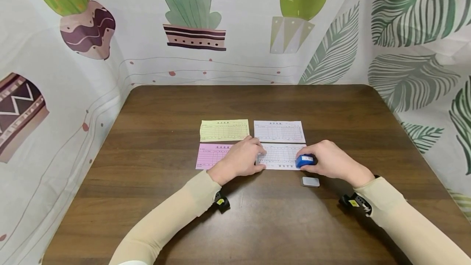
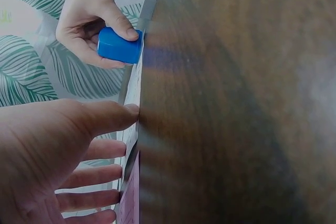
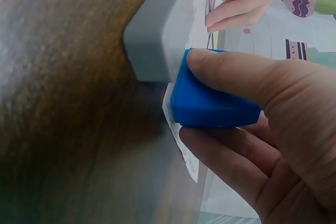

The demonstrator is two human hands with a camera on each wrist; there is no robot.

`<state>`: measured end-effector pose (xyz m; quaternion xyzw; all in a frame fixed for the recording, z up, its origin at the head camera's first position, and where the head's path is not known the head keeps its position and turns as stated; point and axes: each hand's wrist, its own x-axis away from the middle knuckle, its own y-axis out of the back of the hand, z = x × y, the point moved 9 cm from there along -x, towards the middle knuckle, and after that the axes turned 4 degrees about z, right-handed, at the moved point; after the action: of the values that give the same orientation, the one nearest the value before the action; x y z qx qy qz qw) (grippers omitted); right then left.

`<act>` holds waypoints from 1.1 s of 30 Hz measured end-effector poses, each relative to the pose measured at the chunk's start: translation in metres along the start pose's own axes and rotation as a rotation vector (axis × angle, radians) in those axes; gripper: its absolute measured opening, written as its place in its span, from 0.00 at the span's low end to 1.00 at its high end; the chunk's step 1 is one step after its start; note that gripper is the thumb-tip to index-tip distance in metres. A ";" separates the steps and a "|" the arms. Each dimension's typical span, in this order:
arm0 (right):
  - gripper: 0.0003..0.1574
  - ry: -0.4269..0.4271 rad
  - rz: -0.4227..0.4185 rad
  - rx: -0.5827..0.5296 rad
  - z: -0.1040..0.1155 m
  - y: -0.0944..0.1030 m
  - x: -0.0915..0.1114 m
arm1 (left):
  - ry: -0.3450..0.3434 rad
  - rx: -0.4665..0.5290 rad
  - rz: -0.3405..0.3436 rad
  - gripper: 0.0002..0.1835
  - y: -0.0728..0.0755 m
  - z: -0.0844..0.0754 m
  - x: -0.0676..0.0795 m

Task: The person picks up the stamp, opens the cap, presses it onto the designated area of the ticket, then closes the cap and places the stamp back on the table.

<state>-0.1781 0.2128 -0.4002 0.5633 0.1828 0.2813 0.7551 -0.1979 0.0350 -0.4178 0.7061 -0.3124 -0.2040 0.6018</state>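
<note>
My right hand [image 1: 329, 158] grips a blue stamp [image 1: 305, 160] between thumb and fingers. The stamp's lower face meets the right end of a white printed form [image 1: 277, 159], and a small label shows on its top. On the left end of that same form rests my left hand [image 1: 243, 156], its fingers extended and spread in the left wrist view. Its wrist side covers part of a pink form [image 1: 211, 156]. Just in front of the stamp lies a small grey block [image 1: 310, 182], possibly a cap.
A yellow form [image 1: 224, 130] and a pale lilac form [image 1: 279, 132] lie behind the other two, making a two-by-two layout on the brown wooden table [image 1: 176, 109]. Patterned cloth [image 1: 250, 64] hangs behind the table and along its sides.
</note>
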 end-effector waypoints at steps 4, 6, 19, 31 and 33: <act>0.18 -0.004 -0.002 0.006 0.000 0.000 0.000 | -0.002 -0.003 -0.001 0.23 0.000 0.000 -0.001; 0.18 -0.005 -0.004 0.004 0.000 0.000 0.001 | -0.004 -0.006 0.000 0.23 0.000 0.000 -0.001; 0.19 0.008 -0.045 0.016 0.003 0.004 0.002 | 0.001 -0.012 0.001 0.23 0.001 0.000 -0.002; 0.17 0.016 -0.050 0.002 0.003 0.004 0.003 | -0.007 -0.010 -0.011 0.23 0.001 0.000 -0.001; 0.17 0.021 -0.050 0.003 0.003 0.003 0.002 | -0.006 -0.009 -0.009 0.23 0.000 0.000 -0.001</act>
<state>-0.1756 0.2129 -0.3961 0.5566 0.2051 0.2678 0.7592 -0.1987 0.0359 -0.4180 0.7043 -0.3101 -0.2102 0.6030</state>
